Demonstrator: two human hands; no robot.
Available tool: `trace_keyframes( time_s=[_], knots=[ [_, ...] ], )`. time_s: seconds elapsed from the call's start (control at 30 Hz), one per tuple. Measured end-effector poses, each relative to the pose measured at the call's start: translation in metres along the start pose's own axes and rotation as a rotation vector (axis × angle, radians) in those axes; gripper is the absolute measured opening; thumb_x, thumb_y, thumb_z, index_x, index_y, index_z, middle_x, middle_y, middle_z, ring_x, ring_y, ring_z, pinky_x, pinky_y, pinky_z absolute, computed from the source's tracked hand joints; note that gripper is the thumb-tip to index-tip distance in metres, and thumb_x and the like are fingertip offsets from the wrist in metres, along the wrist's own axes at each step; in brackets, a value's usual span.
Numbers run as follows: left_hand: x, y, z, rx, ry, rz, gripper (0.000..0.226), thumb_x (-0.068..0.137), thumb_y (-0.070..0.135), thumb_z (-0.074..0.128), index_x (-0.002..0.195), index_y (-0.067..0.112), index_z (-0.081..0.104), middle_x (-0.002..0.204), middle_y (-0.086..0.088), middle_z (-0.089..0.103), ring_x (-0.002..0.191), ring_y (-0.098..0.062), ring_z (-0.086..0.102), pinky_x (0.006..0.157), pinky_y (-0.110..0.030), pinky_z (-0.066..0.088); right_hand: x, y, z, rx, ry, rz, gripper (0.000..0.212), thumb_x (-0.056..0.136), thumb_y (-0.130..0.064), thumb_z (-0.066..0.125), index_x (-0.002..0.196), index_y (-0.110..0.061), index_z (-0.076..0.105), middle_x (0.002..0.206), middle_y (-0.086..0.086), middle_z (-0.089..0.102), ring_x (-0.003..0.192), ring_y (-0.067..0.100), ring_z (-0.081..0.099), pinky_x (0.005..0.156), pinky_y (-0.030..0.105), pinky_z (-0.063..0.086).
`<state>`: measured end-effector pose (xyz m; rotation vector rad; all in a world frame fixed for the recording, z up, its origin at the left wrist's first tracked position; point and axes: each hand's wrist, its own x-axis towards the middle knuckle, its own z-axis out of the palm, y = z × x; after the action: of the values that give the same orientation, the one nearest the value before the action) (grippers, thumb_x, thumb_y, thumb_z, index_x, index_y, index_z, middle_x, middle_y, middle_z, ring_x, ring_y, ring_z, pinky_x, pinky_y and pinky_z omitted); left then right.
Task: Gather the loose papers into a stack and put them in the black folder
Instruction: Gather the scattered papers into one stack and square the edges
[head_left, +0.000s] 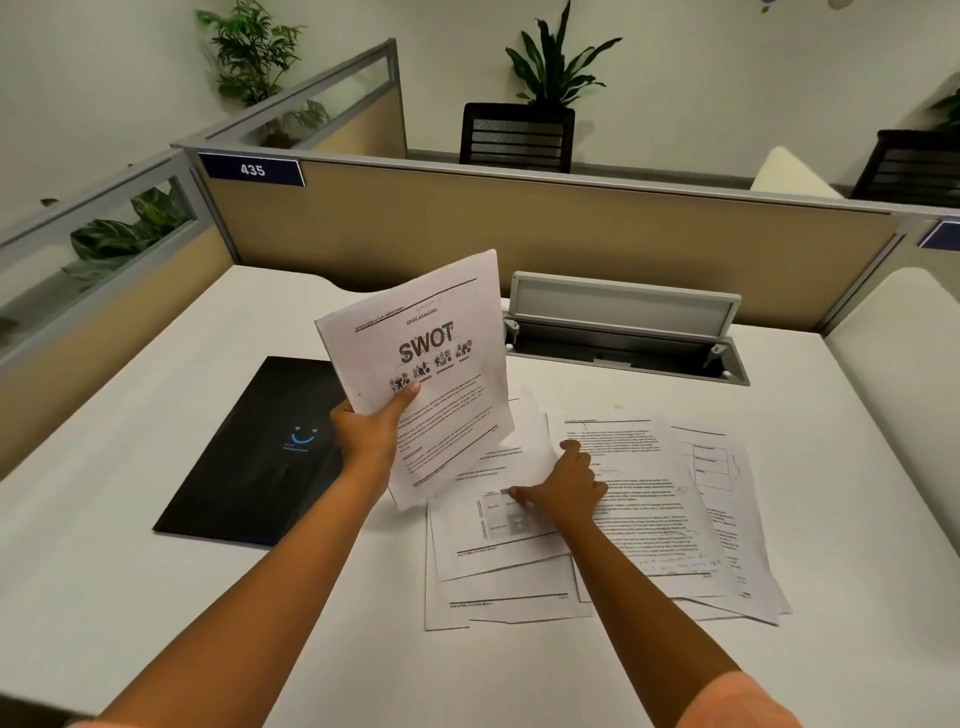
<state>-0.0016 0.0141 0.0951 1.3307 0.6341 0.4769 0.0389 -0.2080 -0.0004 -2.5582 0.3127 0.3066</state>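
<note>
My left hand (370, 430) holds a small stack of printed sheets (431, 364) up off the desk, thumb on the front page headed SWOT. The black folder (249, 457) lies closed and flat on the desk to the left of that hand, with a blue smile logo on its cover. Several loose papers (649, 499) are spread overlapping across the desk on the right. My right hand (563, 486) lies on these papers with thumb and forefinger spread apart, and a sheet's edge (535, 441) lifts beside it.
The white desk (156, 597) is closed in by beige partition walls at the back and left. An open grey cable hatch (623, 332) is set into the desk just behind the papers. Chairs and plants stand beyond the partition.
</note>
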Motion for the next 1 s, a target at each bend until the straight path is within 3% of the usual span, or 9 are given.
trace_keyframes(
  time_s=[0.1, 0.2, 0.23, 0.33, 0.5, 0.73, 0.87, 1.0],
  knots=[
    [0.000, 0.002, -0.003, -0.027, 0.013, -0.025, 0.033, 0.068, 0.024, 0.089, 0.091, 0.025, 0.065, 0.081, 0.008, 0.076, 0.069, -0.008, 0.074, 0.048, -0.022, 0.055, 0.002, 0.000, 0.001, 0.072, 0.018, -0.005, 0.090, 0.060, -0.046, 0.088, 0.129, -0.019, 0.037, 0.121, 0.004, 0.063, 0.114, 0.028, 0.062, 0.103, 0.044, 0.032],
    [0.002, 0.001, -0.004, -0.027, 0.016, -0.050, 0.038, 0.068, 0.025, 0.089, 0.098, 0.019, 0.066, 0.087, 0.005, 0.075, 0.070, -0.010, 0.074, 0.050, -0.024, 0.057, 0.005, 0.006, -0.004, 0.064, 0.077, -0.051, 0.046, 0.083, -0.045, 0.070, 0.117, -0.018, 0.056, 0.114, 0.004, 0.070, 0.106, 0.028, 0.064, 0.098, 0.040, 0.032],
    [0.002, 0.000, -0.004, -0.025, 0.017, -0.054, 0.038, 0.068, 0.025, 0.089, 0.098, 0.019, 0.066, 0.086, 0.006, 0.076, 0.071, -0.010, 0.074, 0.050, -0.025, 0.057, 0.006, 0.010, -0.006, 0.072, 0.088, -0.050, 0.039, 0.088, -0.046, 0.063, 0.115, -0.018, 0.061, 0.115, 0.005, 0.070, 0.106, 0.029, 0.064, 0.098, 0.041, 0.033],
    [0.002, -0.001, 0.000, -0.025, 0.004, -0.060, 0.034, 0.068, 0.026, 0.089, 0.093, 0.024, 0.067, 0.082, 0.008, 0.076, 0.070, -0.010, 0.074, 0.049, -0.025, 0.057, 0.012, 0.030, -0.019, 0.147, 0.097, -0.008, 0.042, 0.094, -0.048, 0.055, 0.116, -0.014, 0.065, 0.115, 0.009, 0.070, 0.107, 0.033, 0.063, 0.103, 0.047, 0.036],
    [0.001, -0.004, 0.010, -0.034, -0.014, -0.080, 0.046, 0.066, 0.025, 0.090, 0.104, 0.016, 0.066, 0.087, 0.005, 0.076, 0.073, -0.012, 0.075, 0.050, -0.025, 0.057, 0.025, 0.081, -0.051, 0.206, 0.118, 0.101, 0.046, 0.094, -0.045, 0.056, 0.118, -0.007, 0.064, 0.117, 0.017, 0.068, 0.110, 0.039, 0.061, 0.101, 0.054, 0.045],
    [0.002, -0.010, 0.015, -0.020, -0.006, -0.118, 0.057, 0.063, 0.027, 0.092, 0.110, 0.011, 0.064, 0.092, 0.001, 0.076, 0.072, -0.013, 0.075, 0.053, -0.028, 0.059, 0.034, 0.137, -0.082, 0.004, 0.206, 0.315, 0.053, 0.093, -0.046, 0.058, 0.130, -0.009, 0.058, 0.131, 0.023, 0.050, 0.124, 0.044, 0.047, 0.103, 0.055, 0.039],
    [0.002, -0.012, 0.016, -0.019, -0.011, -0.121, 0.051, 0.063, 0.028, 0.092, 0.105, 0.015, 0.066, 0.085, 0.004, 0.077, 0.071, -0.014, 0.075, 0.051, -0.027, 0.058, 0.033, 0.149, -0.085, -0.008, 0.196, 0.322, 0.054, 0.085, -0.045, 0.069, 0.126, -0.011, 0.059, 0.128, 0.020, 0.048, 0.117, 0.042, 0.051, 0.101, 0.052, 0.041],
    [0.001, -0.012, 0.016, -0.007, -0.010, -0.121, 0.047, 0.065, 0.028, 0.091, 0.102, 0.019, 0.064, 0.084, 0.006, 0.076, 0.072, -0.015, 0.075, 0.049, -0.025, 0.057, 0.032, 0.154, -0.086, 0.102, 0.176, 0.263, 0.047, 0.080, -0.035, 0.076, 0.116, -0.008, 0.062, 0.118, 0.016, 0.062, 0.104, 0.036, 0.061, 0.093, 0.046, 0.046]
  ],
)
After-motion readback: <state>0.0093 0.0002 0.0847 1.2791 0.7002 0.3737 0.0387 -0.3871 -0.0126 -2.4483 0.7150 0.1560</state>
